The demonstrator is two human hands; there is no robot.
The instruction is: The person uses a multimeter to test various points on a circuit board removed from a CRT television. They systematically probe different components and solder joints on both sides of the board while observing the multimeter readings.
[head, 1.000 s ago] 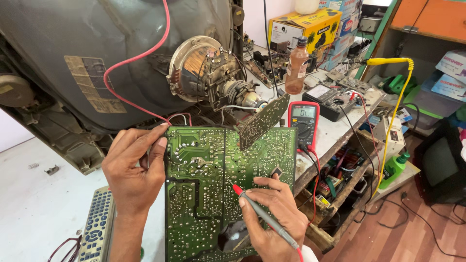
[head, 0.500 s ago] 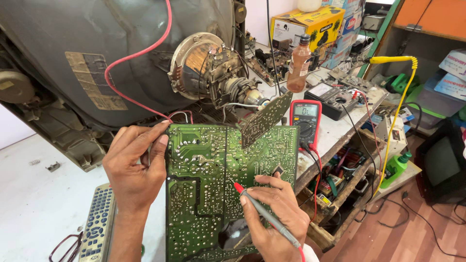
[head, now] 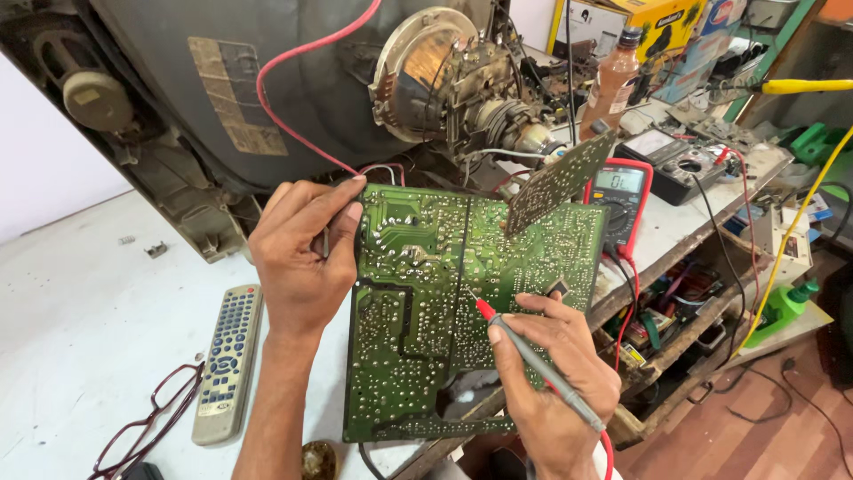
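Your left hand (head: 302, 258) is gripping the left edge of the green circuit board (head: 426, 302), thumb and fingers closed around it near its upper left corner, and is holding it tilted up with the soldered side facing you; the board is standing over the front edge of the white desk (head: 80, 311), in front of the grey picture tube (head: 267, 80) with its red wire (head: 293, 116) curving down behind your fingers; your right hand (head: 551, 382) is closed on a red-tipped test probe (head: 533, 356), pen-fashion, and is pressing its tip against the solder side near the middle of the board, while its fingertips are resting on the board's lower right part; a smaller board (head: 555, 182) is sticking up at an angle from the top right edge of the green one; just beyond it a red multimeter (head: 620, 191) is lying near the right edge of the desk, its leads trailing down over that edge; a grey remote control (head: 227, 360) is lying flat on the desk left of your left forearm, and dark-framed glasses (head: 147, 427) are lying beside it near the front left corner; a brown bottle (head: 613, 80) is standing toward the far edge.
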